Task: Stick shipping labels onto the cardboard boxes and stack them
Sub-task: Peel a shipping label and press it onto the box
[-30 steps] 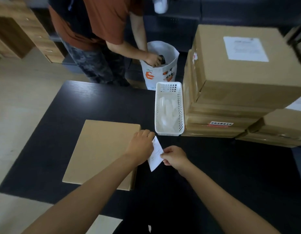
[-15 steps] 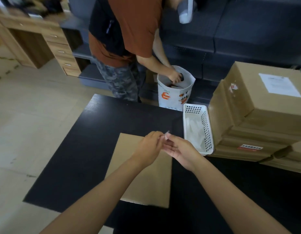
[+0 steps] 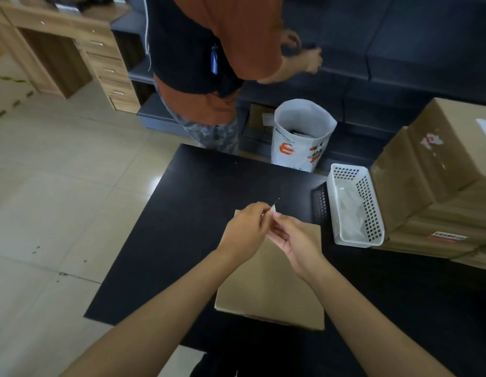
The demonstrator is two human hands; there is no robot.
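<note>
A small white paper shipping label (image 3: 272, 213) is held nearly edge-on to the camera, its long axis running up and away from the hands (only a thin sliver shows). The left hand (image 3: 245, 232) pinches its upper edge with curled fingertips; the right hand (image 3: 296, 240) cradles it from below, fingers bent around it, the two hands touching. Directly beneath them a flat brown cardboard box (image 3: 271, 284) lies on the black table (image 3: 198, 213). Right of the right hand sits a white perforated plastic basket (image 3: 354, 208), and beyond that a stack of brown cardboard boxes (image 3: 440, 186).
</note>
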